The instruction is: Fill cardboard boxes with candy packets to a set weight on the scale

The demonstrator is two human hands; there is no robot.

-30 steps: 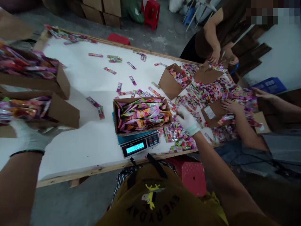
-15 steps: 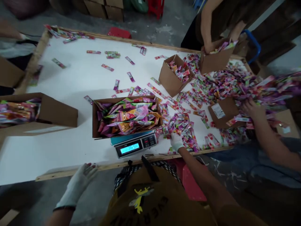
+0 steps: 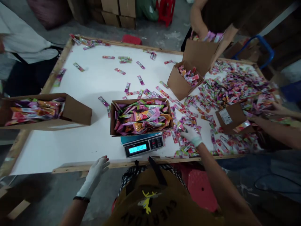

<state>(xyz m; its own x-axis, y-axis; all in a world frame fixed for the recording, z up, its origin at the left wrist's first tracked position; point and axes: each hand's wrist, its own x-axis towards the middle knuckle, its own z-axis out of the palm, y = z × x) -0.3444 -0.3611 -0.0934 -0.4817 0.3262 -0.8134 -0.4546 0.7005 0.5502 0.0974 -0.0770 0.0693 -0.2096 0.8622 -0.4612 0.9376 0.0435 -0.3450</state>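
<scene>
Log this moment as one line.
left hand: open at table edge | right hand: among loose packets | filled box: on scale, display lit | second filled box: table's left end

**Pink, purple and green against white**

The flat white tabletop (image 3: 70,147) has a pale tan wooden rim (image 3: 94,167). Slim glossy plastic packets (image 3: 143,116) mix pink, purple, green, orange and red, some with black-and-white barcodes. The rectangular cardboard box (image 3: 112,122) around them is plain brown. Below it, the boxy silver-and-black scale (image 3: 144,145) has a teal platform and a glowing cyan display. White fabric gloves cover the left hand (image 3: 95,174) and right hand (image 3: 192,135); the left wrist's thin band (image 3: 81,199) is dark. The mustard-brown cloth garment (image 3: 134,204) carries a yellow animal print and dark lettering, beside black-and-white checked fabric (image 3: 125,178). The plastic stool (image 3: 201,188) is pinkish red.
</scene>
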